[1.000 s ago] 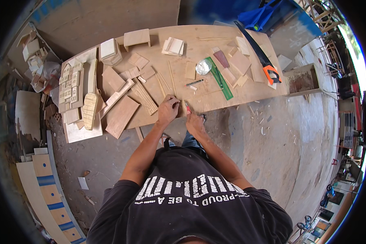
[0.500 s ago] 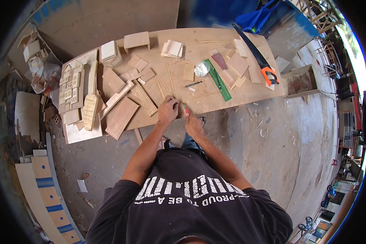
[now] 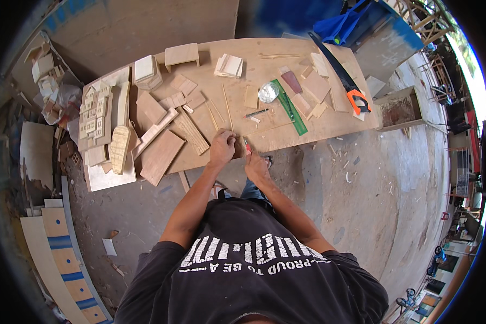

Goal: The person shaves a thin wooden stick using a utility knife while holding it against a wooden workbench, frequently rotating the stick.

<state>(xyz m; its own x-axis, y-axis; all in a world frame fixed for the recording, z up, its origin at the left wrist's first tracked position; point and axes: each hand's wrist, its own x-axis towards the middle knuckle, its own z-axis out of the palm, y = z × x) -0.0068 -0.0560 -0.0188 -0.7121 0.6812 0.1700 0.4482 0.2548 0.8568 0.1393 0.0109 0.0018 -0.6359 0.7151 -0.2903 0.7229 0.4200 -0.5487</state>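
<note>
At the near edge of the plywood table point(image 3: 264, 124), my left hand point(image 3: 221, 146) is closed, fingertips pinching a thin wooden stick point(image 3: 267, 128) that runs rightward. Beside it, my right hand point(image 3: 256, 164) grips a red-handled cutter point(image 3: 248, 146), its tip close to the stick. Beyond my hands lie more thin sticks point(image 3: 227, 108), a pencil point(image 3: 256, 113), a round silver container point(image 3: 268, 92) and a green ruler point(image 3: 297, 116). Wooden boards point(image 3: 162, 156) and offcuts lie to the left.
A hand saw point(image 3: 356, 100) with orange handle lies at the right, near a blue bag point(image 3: 335, 24). A layered wooden building model point(image 3: 94, 116) is at the left end. An open box point(image 3: 394, 110) stands beyond the right end; scraps point(image 3: 345, 167) litter the floor.
The view has shifted very slightly against the table since a second ago. Both hands stay in nearly the same place, with the same holds.
</note>
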